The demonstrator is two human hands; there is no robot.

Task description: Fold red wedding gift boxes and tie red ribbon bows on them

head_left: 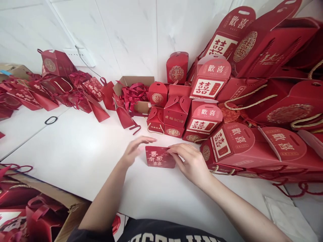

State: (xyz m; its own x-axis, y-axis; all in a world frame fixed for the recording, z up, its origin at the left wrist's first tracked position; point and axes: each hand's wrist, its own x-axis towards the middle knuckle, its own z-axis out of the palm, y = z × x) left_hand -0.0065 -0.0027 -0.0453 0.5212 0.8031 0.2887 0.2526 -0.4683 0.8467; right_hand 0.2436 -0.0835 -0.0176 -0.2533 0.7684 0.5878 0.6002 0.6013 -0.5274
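Observation:
A small red gift box (158, 157) with gold lettering stands on the white table (83, 151) between my two hands. My left hand (134, 150) hovers at its left edge, fingers stretched out toward its top and a little blurred. My right hand (189, 161) rests at the box's right side, its fingertips pinching the top right corner. The box's far side is hidden from me.
Stacks of red gift boxes (204, 97) with gold cord handles fill the right side and back. An open carton of red ribbons (133, 92) sits at the wall. More red bags (63, 87) lie at the left, a black loop (50, 120) near them. A cardboard box (37, 208) of bags sits bottom left.

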